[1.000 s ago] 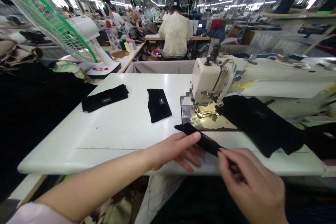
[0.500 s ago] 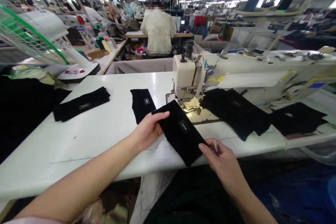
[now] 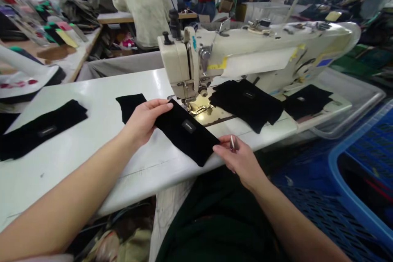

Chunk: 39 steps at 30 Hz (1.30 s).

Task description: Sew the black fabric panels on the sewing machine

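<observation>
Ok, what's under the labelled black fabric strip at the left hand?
White sewing table top shows around the black fabric strip; the left hand rests on one end. Directly beneath is covered. Another black piece sits beyond the hand; whether it runs under is hidden.

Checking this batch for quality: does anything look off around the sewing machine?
Nothing stands out: the black fabric strip lies flat between the left hand and right hand, its label sitting square, no damage visible.

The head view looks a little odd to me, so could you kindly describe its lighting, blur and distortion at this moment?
In the head view, the white sewing table looks tilted and bowed by wide-angle distortion; the far workshop is blurred; warm glare falls on the needle plate of the sewing machine; the black fabric strip stays dark, its label soft.
</observation>
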Each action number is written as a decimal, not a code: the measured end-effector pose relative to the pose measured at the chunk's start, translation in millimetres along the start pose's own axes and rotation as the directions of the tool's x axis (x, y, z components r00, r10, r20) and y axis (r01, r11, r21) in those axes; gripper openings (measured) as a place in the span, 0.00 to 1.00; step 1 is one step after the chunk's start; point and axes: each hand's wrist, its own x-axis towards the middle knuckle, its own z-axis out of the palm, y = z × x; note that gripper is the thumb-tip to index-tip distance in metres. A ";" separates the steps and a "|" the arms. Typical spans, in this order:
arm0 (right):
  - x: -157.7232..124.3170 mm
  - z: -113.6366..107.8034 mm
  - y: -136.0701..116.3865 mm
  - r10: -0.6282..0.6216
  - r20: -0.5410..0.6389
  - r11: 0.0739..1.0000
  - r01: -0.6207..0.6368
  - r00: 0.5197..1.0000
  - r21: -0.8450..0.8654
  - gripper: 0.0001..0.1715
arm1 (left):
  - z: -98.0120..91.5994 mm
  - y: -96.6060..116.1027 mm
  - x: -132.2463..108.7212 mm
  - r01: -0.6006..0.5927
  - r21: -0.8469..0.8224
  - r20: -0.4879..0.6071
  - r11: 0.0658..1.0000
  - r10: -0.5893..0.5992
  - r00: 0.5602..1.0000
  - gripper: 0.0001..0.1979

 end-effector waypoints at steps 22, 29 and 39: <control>-21.0 14.5 17.6 -0.385 0.163 0.811 0.417 0.909 -0.411 0.07 | 17.0 -12.5 39.3 -0.394 0.757 0.343 0.522 0.195 0.919 0.05; -9.2 7.4 21.0 -0.669 0.401 0.480 0.776 0.625 -0.409 0.15 | 23.9 -12.3 45.9 -0.340 0.776 0.296 0.532 0.169 0.940 0.06; -6.2 7.8 18.3 -0.610 0.419 0.421 0.723 0.673 -0.547 0.10 | 20.9 -17.7 53.4 -0.315 0.772 0.265 0.553 0.171 0.949 0.09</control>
